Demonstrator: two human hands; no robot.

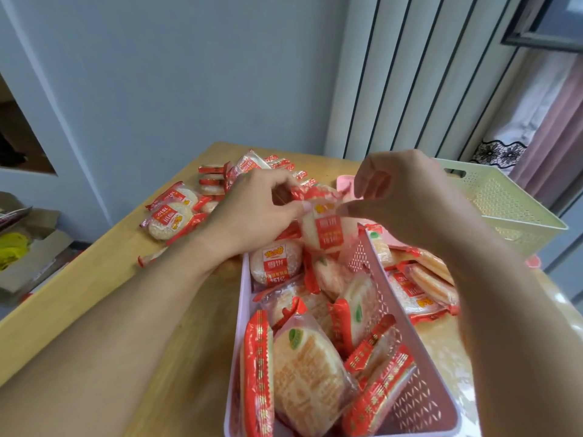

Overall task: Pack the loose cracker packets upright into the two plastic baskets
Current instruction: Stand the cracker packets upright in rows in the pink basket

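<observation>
Head view: a cracker packet [323, 228] is held above the far end of the pink basket [372, 257], pinched at its red top seam by the left hand [252, 212], whose fingers are curled round the crimped edge. The right hand [407, 197] is brought in from the other side, thumb and forefinger at or just beside the seam's right corner (contact there cannot be made out through the blur). The packet hangs roughly upright, label facing the camera.

The step in hand is judged to be the placing of this packet into the pink basket, which is already well filled with packets standing or leaning on edge. More loose packets [170, 212] are left on the wooden table [94, 279] at the far left, and others lie between the pink basket and the pale green basket [504, 200], of whose inside only bare wall can be seen.

For the next move, a gap between the standing packets would be needed, and the packet lowered edge-down so that it is not tipped flat.
</observation>
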